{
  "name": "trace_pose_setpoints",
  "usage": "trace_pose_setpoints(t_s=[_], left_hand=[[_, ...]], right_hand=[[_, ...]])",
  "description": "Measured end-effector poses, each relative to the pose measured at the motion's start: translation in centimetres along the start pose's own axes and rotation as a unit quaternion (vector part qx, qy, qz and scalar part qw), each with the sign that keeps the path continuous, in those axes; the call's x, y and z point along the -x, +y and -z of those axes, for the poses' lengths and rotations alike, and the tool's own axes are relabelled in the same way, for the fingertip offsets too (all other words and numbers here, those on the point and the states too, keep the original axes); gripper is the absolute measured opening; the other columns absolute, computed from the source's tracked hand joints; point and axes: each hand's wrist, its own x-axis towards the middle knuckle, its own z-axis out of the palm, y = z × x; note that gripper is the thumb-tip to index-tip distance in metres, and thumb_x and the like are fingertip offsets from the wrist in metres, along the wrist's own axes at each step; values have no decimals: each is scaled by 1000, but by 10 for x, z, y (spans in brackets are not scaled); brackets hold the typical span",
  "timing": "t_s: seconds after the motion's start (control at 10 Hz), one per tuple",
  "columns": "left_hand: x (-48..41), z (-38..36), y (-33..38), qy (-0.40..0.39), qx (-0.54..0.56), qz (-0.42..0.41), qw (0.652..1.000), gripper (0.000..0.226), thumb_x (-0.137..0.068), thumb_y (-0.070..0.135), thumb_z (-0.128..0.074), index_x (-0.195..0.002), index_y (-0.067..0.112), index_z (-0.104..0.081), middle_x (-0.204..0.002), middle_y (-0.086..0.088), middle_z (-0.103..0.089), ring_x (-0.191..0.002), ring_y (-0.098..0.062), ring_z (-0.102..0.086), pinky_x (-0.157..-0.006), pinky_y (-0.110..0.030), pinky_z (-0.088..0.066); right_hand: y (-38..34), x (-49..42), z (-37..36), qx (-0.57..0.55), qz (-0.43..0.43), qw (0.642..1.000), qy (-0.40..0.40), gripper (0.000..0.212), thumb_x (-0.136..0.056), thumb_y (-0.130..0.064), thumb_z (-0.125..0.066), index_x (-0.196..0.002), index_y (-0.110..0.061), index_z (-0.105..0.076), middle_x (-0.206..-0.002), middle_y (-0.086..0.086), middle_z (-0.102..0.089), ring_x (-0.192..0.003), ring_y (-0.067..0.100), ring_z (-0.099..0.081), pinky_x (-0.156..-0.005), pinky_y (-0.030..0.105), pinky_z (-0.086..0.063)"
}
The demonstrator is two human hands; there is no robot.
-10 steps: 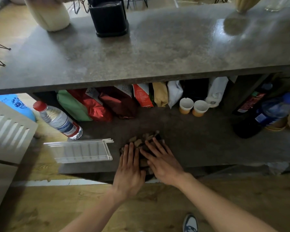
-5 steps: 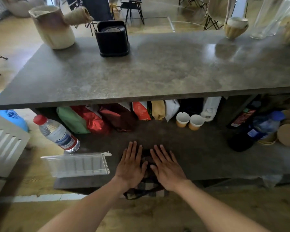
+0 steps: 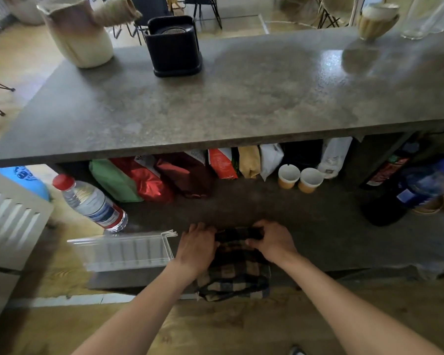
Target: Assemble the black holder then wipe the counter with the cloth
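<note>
A folded black-and-tan checked cloth (image 3: 237, 272) lies at the front edge of the lower shelf (image 3: 318, 231) and hangs over it. My left hand (image 3: 196, 248) grips the cloth's left side, and my right hand (image 3: 273, 240) pinches its far right part. The black holder (image 3: 173, 46) stands upright on the grey counter (image 3: 241, 98) at the back left, far from both hands.
A beige pitcher (image 3: 81, 34) stands left of the holder; a ribbed cup (image 3: 376, 20) and a glass vessel (image 3: 431, 16) sit back right. On the lower shelf are a water bottle (image 3: 90, 202), a clear plastic tray (image 3: 124, 251), snack bags (image 3: 149, 180), two paper cups (image 3: 299, 179) and dark bottles (image 3: 405, 190).
Both hands lay flat on the cloth before; now their fingers have curled and taken hold of it, and the cloth has slid toward the shelf's front edge. The view has tilted up.
</note>
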Motion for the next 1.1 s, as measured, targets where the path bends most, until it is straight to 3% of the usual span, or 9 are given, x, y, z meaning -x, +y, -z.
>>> trace_pose_setpoints(t_s=[0.2,0.3,0.4,0.5,0.6,0.8,0.9,1.0,1.1], left_hand=[[-35,13,2,53,37,22,998,30,-95,28,-53,-123,19,-59,-132,-9,-54,-122,-30,-50,-99,-39,-41],[-67,20,5,66,20,37,997,32,-96,28,-52,-125,18,-57,-128,-10,-54,-120,-31,-49,-100,-41,-41],[-74,13,12,45,18,58,997,50,-99,31,-44,-145,14,-38,-140,-16,-47,-132,-34,-40,-109,-44,-32],[-45,-12,19,82,9,18,996,65,-97,47,-17,-154,15,-22,-158,-17,-26,-148,-32,-17,-119,-47,-19],[-20,-40,18,113,16,-29,993,63,-97,47,-19,-152,16,-26,-162,-14,-13,-151,-29,-4,-119,-51,-19],[-18,-52,14,109,8,-22,994,62,-97,44,-27,-152,16,-24,-163,-14,-7,-150,-30,1,-119,-53,-17],[-11,-26,18,35,15,-20,999,65,-98,49,-17,-155,21,-6,-161,-9,17,-148,-27,19,-121,-52,-8],[18,9,22,53,84,-11,995,61,-102,43,-23,-155,19,-7,-160,0,17,-150,-23,13,-122,-41,-6],[61,40,25,112,144,-94,979,58,-95,39,-39,-149,17,-37,-159,3,-17,-144,-20,-33,-114,-30,-31]], right_hand=[[-7,-21,21,-152,-14,988,34,29,-79,-29,-79,-106,-21,-71,-109,-3,-70,-105,15,-63,-85,23,-46],[-13,-44,32,-120,20,988,91,33,-82,-26,-76,-113,-18,-69,-114,0,-70,-109,16,-63,-84,22,-44],[-14,-51,25,13,49,993,105,57,-86,-34,-69,-138,-22,-50,-142,5,-52,-130,24,-48,-101,33,-45],[-8,-32,-3,150,169,964,143,62,-97,-40,-45,-153,-20,-27,-162,6,-19,-149,28,-15,-116,44,-29],[1,-14,-32,240,221,941,97,64,-98,-44,-13,-154,-14,-16,-164,3,-5,-149,20,10,-122,45,-6],[4,-17,-38,265,188,944,60,71,-92,-47,2,-155,-15,-2,-163,0,11,-148,16,21,-121,43,5],[-7,-4,-24,257,171,951,32,79,-85,-51,9,-155,-16,0,-163,-1,13,-148,16,20,-121,43,6],[-16,27,-5,174,173,968,60,64,-96,-45,-15,-156,-22,-10,-164,-5,1,-150,13,5,-123,35,-5],[-35,83,18,21,188,979,73,61,-97,-28,-47,-152,-33,-22,-162,-10,-18,-148,6,-14,-119,19,-14]])
